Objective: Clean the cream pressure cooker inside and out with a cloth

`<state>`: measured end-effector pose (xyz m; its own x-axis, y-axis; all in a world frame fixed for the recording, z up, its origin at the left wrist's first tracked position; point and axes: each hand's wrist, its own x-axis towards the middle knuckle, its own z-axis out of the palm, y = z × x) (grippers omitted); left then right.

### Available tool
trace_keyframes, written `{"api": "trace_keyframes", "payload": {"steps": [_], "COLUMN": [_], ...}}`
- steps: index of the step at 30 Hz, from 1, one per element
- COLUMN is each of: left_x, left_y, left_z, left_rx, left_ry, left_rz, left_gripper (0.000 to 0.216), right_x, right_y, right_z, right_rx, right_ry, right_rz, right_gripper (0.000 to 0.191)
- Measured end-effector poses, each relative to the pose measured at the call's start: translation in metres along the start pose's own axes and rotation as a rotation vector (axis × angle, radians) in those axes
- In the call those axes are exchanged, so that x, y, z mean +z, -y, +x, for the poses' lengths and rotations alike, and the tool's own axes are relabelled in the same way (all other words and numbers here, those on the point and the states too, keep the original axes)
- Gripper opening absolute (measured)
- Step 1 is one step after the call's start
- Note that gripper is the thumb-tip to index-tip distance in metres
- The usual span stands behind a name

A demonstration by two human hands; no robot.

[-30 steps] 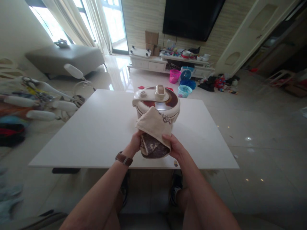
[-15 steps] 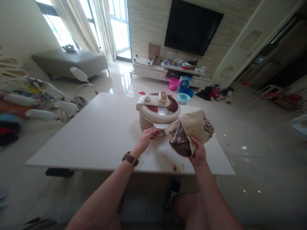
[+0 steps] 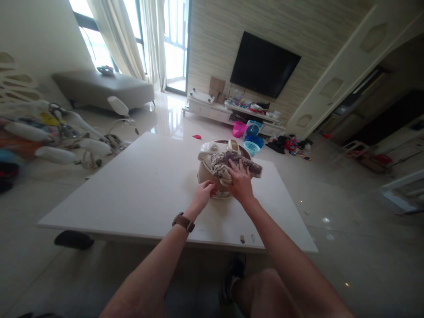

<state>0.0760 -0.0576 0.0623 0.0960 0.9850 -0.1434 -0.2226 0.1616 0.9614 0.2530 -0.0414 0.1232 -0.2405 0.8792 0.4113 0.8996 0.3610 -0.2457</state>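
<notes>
An electric pressure cooker (image 3: 204, 171), beige with a rounded lid, stands on the white table (image 3: 132, 198). A brown and cream patterned cloth (image 3: 255, 168) lies bunched over the front of its lid. My right hand (image 3: 241, 180) presses this cloth down, fingers spread over it and gripping its folds. Low at the cooker's front left side, my left hand (image 3: 204, 192) has its fingers curled against the body; the fingertips are partly hard to make out. The cloth and my right hand hide much of the lid and its front handle.
Two small objects (image 3: 242, 239) lie by the table's near edge. White lamp-like pieces with cables (image 3: 89, 145) crowd the left side. Beyond the table are a pink basket (image 3: 239, 129), a light blue basket (image 3: 251, 148) and a low TV cabinet (image 3: 217, 114).
My right hand has brought the cloth leftward from beside the cooker onto its lid, where it is now bunched. My left hand stays low at the cooker. The view has tilted slightly up.
</notes>
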Motion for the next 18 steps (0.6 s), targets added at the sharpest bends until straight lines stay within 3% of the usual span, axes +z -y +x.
{"api": "trace_keyframes", "payload": {"steps": [3,6,9,12,15,18], "left_x": [-0.010,-0.017,-0.022,-0.024,-0.022,-0.019], "left_y": [-0.001,-0.004,-0.009,-0.012,-0.013,-0.013], "left_z": [-0.001,-0.001,-0.001,-0.001,-0.001,0.000], "left_rx": [-0.016,-0.032,-0.051,-0.060,-0.067,-0.088], "left_ry": [-0.033,-0.031,-0.028,-0.031,-0.021,-0.017], "left_rz": [-0.003,-0.015,-0.057,-0.102,-0.121,-0.118], "left_gripper": [0.019,0.018,0.016,0.015,0.015,0.014], "right_x": [0.002,-0.005,-0.019,-0.033,-0.035,-0.020], "right_y": [-0.012,-0.049,-0.084,-0.098,-0.089,-0.071], "right_z": [0.004,0.005,0.013,0.033,0.061,0.089], "right_rx": [-0.027,0.083,0.437,0.729,0.720,0.607], "right_ry": [-0.010,-0.134,-0.291,-0.481,-0.515,-0.389], "right_rz": [-0.015,0.099,0.203,0.230,0.216,0.238], "right_gripper": [0.074,0.060,0.031,0.040,0.046,0.032]}}
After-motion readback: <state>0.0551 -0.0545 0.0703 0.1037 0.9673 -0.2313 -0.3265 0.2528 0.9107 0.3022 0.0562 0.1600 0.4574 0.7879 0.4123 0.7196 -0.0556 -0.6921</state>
